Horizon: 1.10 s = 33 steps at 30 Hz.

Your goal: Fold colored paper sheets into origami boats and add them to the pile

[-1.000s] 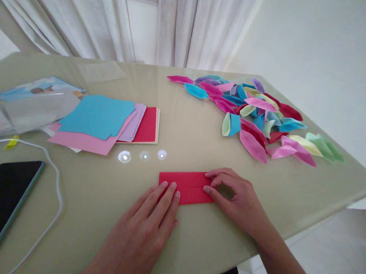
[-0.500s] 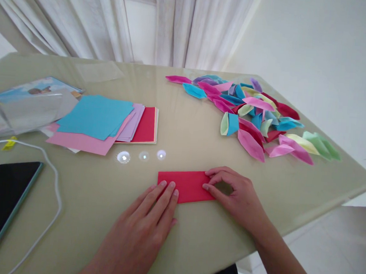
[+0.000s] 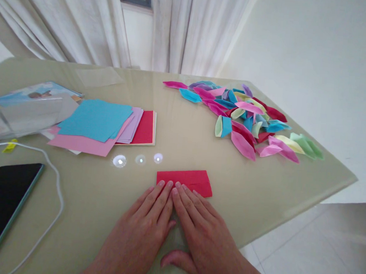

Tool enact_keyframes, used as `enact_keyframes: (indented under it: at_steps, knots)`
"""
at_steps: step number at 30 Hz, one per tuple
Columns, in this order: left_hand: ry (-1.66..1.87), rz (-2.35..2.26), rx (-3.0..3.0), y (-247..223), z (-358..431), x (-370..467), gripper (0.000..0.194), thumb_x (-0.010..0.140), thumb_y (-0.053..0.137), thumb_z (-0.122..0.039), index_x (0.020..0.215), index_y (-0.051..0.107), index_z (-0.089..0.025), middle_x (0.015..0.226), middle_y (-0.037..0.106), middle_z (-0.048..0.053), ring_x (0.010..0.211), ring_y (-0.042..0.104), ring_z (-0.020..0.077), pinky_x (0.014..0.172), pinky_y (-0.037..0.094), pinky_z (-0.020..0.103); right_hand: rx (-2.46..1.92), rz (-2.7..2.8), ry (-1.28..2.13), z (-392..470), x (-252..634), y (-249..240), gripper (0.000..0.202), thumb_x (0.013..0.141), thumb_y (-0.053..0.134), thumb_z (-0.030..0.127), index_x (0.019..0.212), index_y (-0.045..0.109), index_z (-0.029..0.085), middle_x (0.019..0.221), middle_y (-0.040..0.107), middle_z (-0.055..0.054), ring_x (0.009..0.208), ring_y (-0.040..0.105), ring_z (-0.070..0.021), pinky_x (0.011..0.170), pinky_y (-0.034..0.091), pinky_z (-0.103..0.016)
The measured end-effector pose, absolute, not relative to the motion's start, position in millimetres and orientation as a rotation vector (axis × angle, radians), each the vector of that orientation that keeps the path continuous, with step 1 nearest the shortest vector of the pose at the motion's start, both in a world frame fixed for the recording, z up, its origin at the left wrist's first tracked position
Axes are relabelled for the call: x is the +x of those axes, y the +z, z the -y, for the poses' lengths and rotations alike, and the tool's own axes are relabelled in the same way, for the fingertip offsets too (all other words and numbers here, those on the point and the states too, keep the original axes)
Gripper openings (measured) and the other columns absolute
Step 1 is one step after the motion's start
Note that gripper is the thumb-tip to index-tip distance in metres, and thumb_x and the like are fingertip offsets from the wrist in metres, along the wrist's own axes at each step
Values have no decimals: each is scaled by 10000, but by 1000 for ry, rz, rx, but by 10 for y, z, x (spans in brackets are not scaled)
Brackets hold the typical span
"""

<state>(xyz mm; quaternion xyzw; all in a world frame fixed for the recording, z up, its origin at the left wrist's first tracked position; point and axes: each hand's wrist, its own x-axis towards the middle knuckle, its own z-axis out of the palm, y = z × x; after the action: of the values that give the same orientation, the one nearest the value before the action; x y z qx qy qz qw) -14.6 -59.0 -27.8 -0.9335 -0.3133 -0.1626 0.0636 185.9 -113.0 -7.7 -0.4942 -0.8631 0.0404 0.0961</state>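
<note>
A folded strip of red paper point(image 3: 195, 178) lies flat on the table in front of me. My left hand point(image 3: 141, 226) rests with outstretched fingers on the near left part of the strip. Beside it, my right hand point(image 3: 202, 235) lies flat too, its fingertips on the near edge around the middle and its thumb out to the side. The index fingers of both hands almost meet. Under the fingers the strip's near edge is partly hidden. The strip's right end slants.
A pile of folded paper pieces point(image 3: 242, 144) in many colours spreads over the right back. Blue sheets point(image 3: 97, 119) top a paper stack at the left. A plastic packet point(image 3: 29, 114), a white cable point(image 3: 59, 186) and a phone point(image 3: 2, 211) lie further left. The table edge point(image 3: 300, 216) runs diagonally at right.
My right hand has let go of the strip's right end and moved left, flattening beside my left hand. The right end now shows fully. The view has shifted slightly.
</note>
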Motion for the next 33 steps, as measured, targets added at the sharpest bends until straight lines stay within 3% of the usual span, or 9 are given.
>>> enact_keyframes:
  at_steps: [7, 11, 17, 19, 22, 25, 27, 31, 33]
  knots:
    - [-441, 972, -2831, -332, 618, -180, 473, 1081, 434, -257, 1487, 616, -98, 1556, 616, 167, 1423, 603, 298, 1162, 479, 468, -1587, 2579, 104, 1198, 2253, -97, 1039, 982, 523, 763, 1715, 207, 98, 1722, 346, -181, 1579, 404, -335, 1244, 460, -508]
    - [-510, 985, -2857, -288, 543, -184, 443, 1104, 407, -276, 1435, 665, -133, 1509, 667, 122, 1368, 649, 271, 1147, 482, 459, -1690, 2542, -60, 1297, 2401, -91, 962, 1027, 535, 673, 1721, 179, 110, 1702, 394, -183, 1541, 466, -335, 1213, 478, -536]
    - [-593, 937, -2906, -230, 351, -202, 325, 1071, 520, -224, 1307, 737, -170, 1365, 766, 97, 1200, 726, 271, 1067, 508, 462, -1692, 2351, -296, 1264, 2490, -104, 670, 1070, 578, 454, 1639, 417, 140, 1519, 636, -190, 1352, 642, -336, 1146, 503, -541]
    - [-598, 881, -2915, -224, 291, -225, 286, 1033, 558, -145, 1237, 758, -167, 1293, 793, 93, 1118, 737, 275, 1010, 530, 457, -1644, 2293, -292, 1160, 2465, -69, 601, 1061, 607, 378, 1595, 471, 136, 1501, 646, -195, 1337, 642, -334, 1123, 515, -531]
    - [-611, 865, -2928, -223, 198, -261, 263, 1006, 555, -71, 1126, 767, -169, 1204, 802, 95, 1036, 726, 271, 947, 550, 443, -1519, 2382, -109, 908, 2368, 25, 480, 1046, 642, 335, 1488, 577, 159, 1463, 671, -178, 1323, 640, -322, 1098, 527, -510]
    - [-647, 990, -2995, -211, 99, -285, 242, 1043, 517, -99, 1075, 746, -172, 1096, 790, 87, 997, 708, 255, 921, 566, 420, -1461, 2480, 164, 572, 2249, 158, 216, 1059, 627, 281, 1229, 722, 187, 1199, 780, -121, 1119, 714, -268, 1019, 550, -461]
    - [-688, 1120, -3067, -196, 36, -300, 251, 1080, 482, -156, 1089, 732, -176, 1066, 771, 72, 997, 704, 236, 923, 577, 398, -1467, 2569, 288, 326, 2192, 260, 147, 1056, 624, 235, 1059, 757, 173, 1057, 774, -99, 1001, 714, -246, 933, 548, -419]
    - [-825, 1272, -3100, -211, -52, -348, 284, 1105, 468, -265, 1210, 718, -178, 1209, 735, 92, 1120, 695, 226, 1013, 571, 393, -1410, 2684, 543, -139, 2143, 429, 100, 993, 704, 195, 920, 765, 166, 947, 728, -63, 876, 678, -203, 779, 503, -322]
    - [-861, 1319, -3036, -245, -77, -378, 295, 1097, 487, -284, 1232, 726, -173, 1248, 727, 109, 1134, 683, 248, 1030, 565, 432, -1382, 2705, 591, -308, 2130, 457, 77, 927, 794, 221, 881, 767, 165, 1004, 717, -71, 916, 674, -211, 786, 500, -316]
